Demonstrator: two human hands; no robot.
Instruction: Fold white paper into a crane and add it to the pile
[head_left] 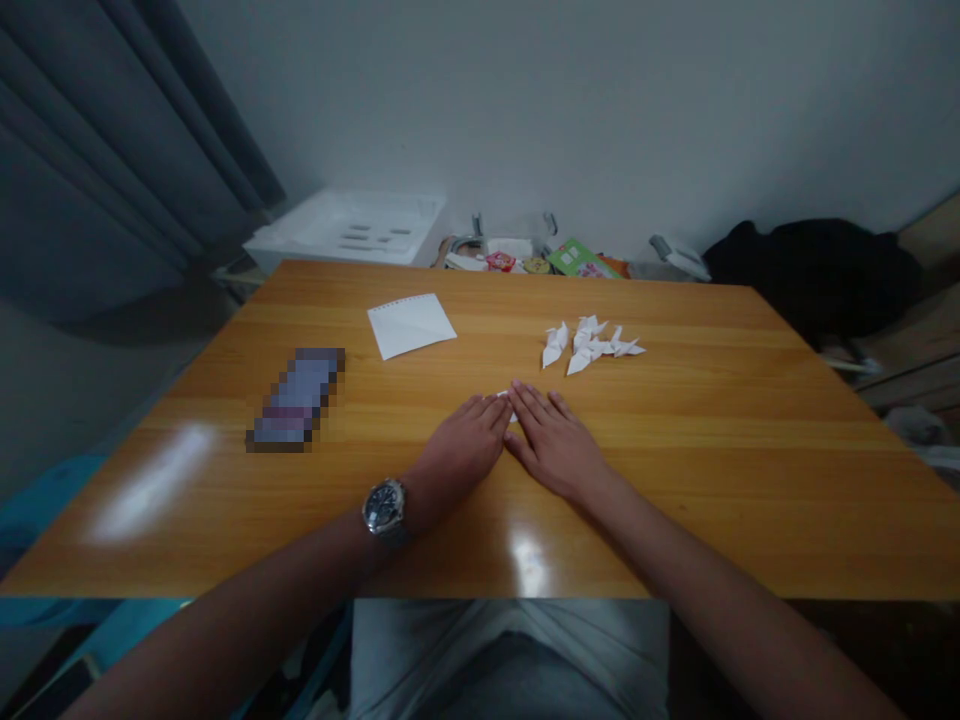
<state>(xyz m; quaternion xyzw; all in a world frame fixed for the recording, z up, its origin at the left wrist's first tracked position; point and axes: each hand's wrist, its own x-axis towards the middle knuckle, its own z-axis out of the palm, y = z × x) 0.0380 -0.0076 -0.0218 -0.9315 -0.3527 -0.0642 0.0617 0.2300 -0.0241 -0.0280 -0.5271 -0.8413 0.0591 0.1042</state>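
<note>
Both hands lie flat, palms down, side by side on the wooden table (712, 440). My left hand (461, 452), with a wristwatch (385, 507) on its wrist, and my right hand (553, 445) meet at the fingertips. They press on a small white piece of paper (504, 396), almost wholly hidden beneath the fingers. Farther back on the right stand several white folded paper cranes (592, 346). A white notepad sheet (410, 325) lies farther back on the left.
A blurred rectangular object (295, 399) lies on the table's left part. Behind the table are a white plastic box (349, 228), small clutter (525, 257) by the wall and a dark bag (810, 265) on the right. Dark curtains hang at left.
</note>
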